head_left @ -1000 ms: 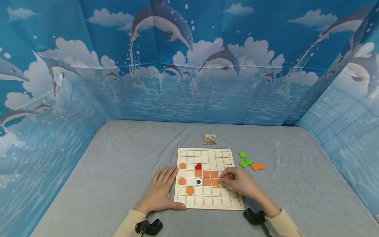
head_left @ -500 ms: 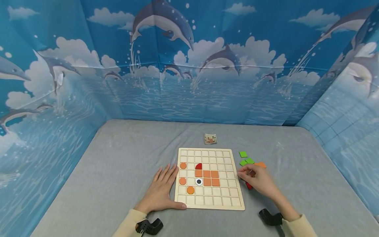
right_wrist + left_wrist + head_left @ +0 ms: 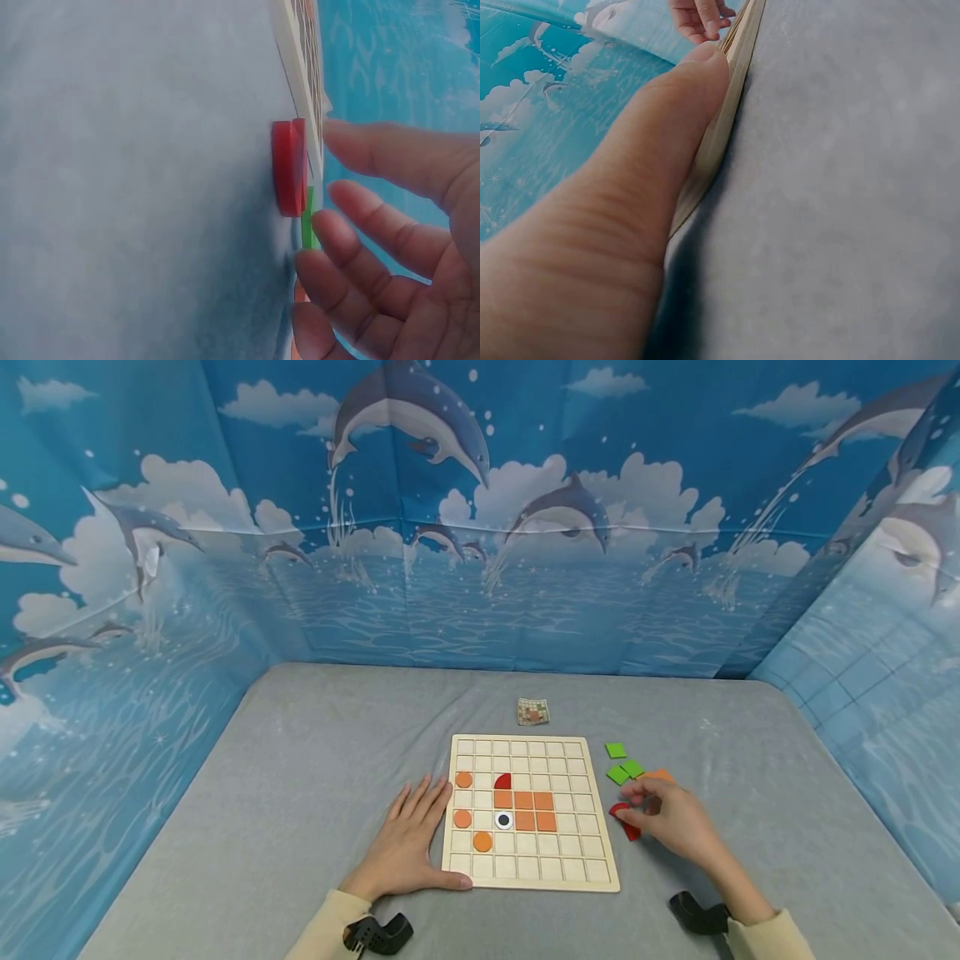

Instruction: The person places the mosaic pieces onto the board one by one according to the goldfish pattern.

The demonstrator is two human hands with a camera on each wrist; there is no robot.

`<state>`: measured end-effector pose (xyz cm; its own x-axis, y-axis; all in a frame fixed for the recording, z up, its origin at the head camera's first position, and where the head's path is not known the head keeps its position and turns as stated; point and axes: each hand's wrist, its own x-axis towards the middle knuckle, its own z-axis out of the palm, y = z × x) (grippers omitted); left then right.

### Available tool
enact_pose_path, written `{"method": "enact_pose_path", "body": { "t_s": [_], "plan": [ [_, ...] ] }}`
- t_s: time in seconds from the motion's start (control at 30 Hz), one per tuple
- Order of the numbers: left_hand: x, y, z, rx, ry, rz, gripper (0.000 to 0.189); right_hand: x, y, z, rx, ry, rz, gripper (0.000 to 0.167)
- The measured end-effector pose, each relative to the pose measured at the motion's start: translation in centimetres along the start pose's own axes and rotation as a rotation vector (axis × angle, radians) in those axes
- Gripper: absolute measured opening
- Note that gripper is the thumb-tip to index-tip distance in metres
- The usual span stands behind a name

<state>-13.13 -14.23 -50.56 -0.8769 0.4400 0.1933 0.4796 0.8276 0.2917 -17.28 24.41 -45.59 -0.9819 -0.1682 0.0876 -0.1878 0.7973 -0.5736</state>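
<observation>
- Currently, small flat red pieces (image 3: 632,832) are seen right of centre in the head view, laid on the cloth just beside the board and partly covered by the right hand (image 3: 678,827).
- The right hand's fingers are loosely bent, with thumb and fingertips parted and nothing grasped; whether the red is touched cannot be told.
- The square pale wooden grid board (image 3: 528,843) is set at lower centre; its left edge is met by the left hand (image 3: 408,847), whose fingers are spread and released.
- On the board, five orange squares (image 3: 523,800) are arranged in two rows, with a red quarter-circle (image 3: 503,782) above, a white disc with a black centre (image 3: 503,820) beside the lower row, and three orange discs (image 3: 482,842) toward the left.
- Above the right hand, three green squares (image 3: 616,751) and partly hidden loose orange tiles (image 3: 660,774) are scattered.
- A small patterned card (image 3: 533,712) is placed beyond the board.
- Grey cloth (image 3: 337,735) is backed by a blue dolphin-printed curtain (image 3: 450,627).
</observation>
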Motion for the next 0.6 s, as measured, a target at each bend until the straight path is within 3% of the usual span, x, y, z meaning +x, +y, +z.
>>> {"method": "enact_pose_path", "body": {
  "t_s": [0.33, 0.6],
  "plan": [
    [0.12, 0.02, -0.08, -0.002, -0.041, -0.021, 0.128, -0.28, 0.33, -0.06, -0.028, -0.089, 0.074, 0.042],
    [0.07, -0.11, 0.04, 0.003, -0.017, -0.006, 0.128, -0.4, 0.41, -0.22, -0.028, -0.129, 0.121, 0.045]
  ]
}}
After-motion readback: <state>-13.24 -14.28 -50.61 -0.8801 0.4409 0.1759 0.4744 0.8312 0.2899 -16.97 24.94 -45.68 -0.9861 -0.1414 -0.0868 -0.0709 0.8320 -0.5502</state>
